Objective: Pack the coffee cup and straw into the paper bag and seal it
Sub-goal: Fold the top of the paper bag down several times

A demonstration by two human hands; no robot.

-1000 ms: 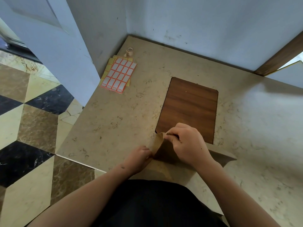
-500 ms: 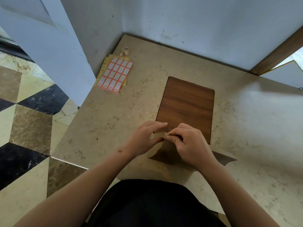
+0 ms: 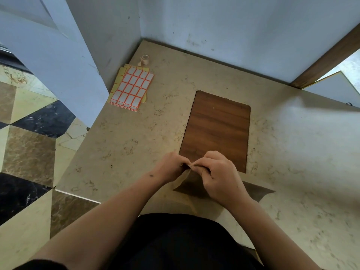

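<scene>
A brown paper bag (image 3: pixel 191 185) lies flat near the front edge of the marble table (image 3: pixel 120 145), partly under my hands. My left hand (image 3: pixel 171 166) and my right hand (image 3: pixel 218 174) meet at the bag's far top edge. Both pinch that edge between thumb and fingers, fingertips almost touching each other. The right part of the bag (image 3: pixel 259 191) sticks out past my right wrist. No coffee cup or straw shows anywhere in view.
A dark wooden board (image 3: pixel 218 127) lies just beyond my hands. Sheets of orange-bordered white labels (image 3: pixel 132 88) and a small roll of tape (image 3: pixel 145 60) sit at the back left by the wall. The table's left edge drops to a tiled floor (image 3: pixel 25 149).
My left hand rose from the bag's near left side to its top edge and now pinches it beside my right hand. The right hand stayed on that edge.
</scene>
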